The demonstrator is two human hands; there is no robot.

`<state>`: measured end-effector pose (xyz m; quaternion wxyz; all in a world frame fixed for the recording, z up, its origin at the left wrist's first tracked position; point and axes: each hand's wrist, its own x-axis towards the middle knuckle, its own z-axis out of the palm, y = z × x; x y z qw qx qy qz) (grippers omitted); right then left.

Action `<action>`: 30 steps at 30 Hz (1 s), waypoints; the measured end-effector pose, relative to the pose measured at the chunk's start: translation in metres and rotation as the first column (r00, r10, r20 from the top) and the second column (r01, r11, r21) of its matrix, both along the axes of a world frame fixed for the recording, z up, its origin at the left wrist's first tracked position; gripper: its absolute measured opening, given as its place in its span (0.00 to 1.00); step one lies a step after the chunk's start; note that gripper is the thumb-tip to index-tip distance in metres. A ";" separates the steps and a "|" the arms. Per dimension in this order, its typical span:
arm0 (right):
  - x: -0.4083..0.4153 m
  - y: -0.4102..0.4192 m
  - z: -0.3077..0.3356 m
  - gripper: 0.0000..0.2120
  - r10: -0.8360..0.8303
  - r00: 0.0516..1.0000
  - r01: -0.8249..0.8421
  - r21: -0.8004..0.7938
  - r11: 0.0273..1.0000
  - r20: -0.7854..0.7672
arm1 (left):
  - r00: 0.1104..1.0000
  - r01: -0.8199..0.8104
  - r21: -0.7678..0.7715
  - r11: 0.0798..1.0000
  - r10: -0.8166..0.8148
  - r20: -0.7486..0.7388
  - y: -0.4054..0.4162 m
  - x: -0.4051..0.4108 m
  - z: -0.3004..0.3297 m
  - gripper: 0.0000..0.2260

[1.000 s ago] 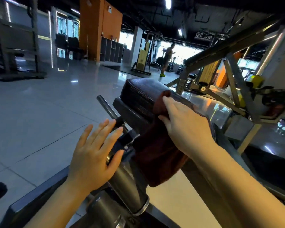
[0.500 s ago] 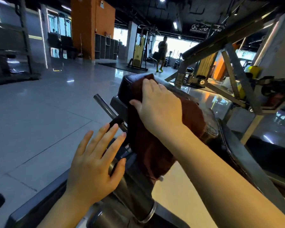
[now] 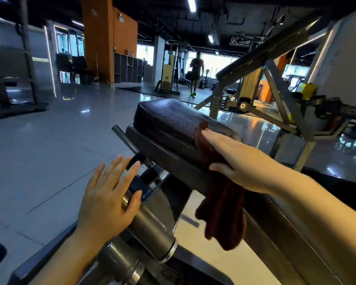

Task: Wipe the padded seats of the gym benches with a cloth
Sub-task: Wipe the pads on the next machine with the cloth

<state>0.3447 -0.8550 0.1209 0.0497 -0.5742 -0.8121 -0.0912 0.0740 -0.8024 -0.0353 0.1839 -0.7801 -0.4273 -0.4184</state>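
Maroon cloth (image 3: 220, 202) lies under your right hand (image 3: 236, 161), flat fingers pressing it onto the padded seat (image 3: 169, 120). Your left hand (image 3: 107, 200) hovers open beside it, holding nothing.

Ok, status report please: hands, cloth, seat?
Right hand flat on cloth, on padded seat. Left hand open, off the seat. Nothing blocking.

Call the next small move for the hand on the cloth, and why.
Probably push the cloth forward along the pad. The right hand presses it flat at the pad's near end, most of it hangs off the edge, and the far end lies uncovered.
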 end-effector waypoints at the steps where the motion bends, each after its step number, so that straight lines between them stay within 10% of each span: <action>1: 0.007 -0.001 0.001 0.37 0.015 1.000 -0.015 -0.032 0.999 0.007 | 1.000 -0.006 -0.011 1.000 0.007 0.014 0.000 0.001 0.000 0.26; 17: -0.118 0.086 -0.006 0.25 -0.062 0.997 0.071 0.510 0.857 -0.035 | 0.992 -0.058 -0.034 0.998 0.062 0.114 -0.003 0.006 0.003 0.25; 24: -0.068 0.041 -0.022 0.37 -0.044 0.998 0.022 0.424 0.906 0.042 | 0.992 -0.077 -0.039 0.996 0.080 0.102 -0.006 0.005 0.003 0.25; 30: -0.026 0.019 -0.030 0.28 0.010 1.000 -0.007 0.508 0.861 -0.002 | 0.992 -0.069 -0.018 0.997 0.070 0.108 -0.004 0.005 0.001 0.25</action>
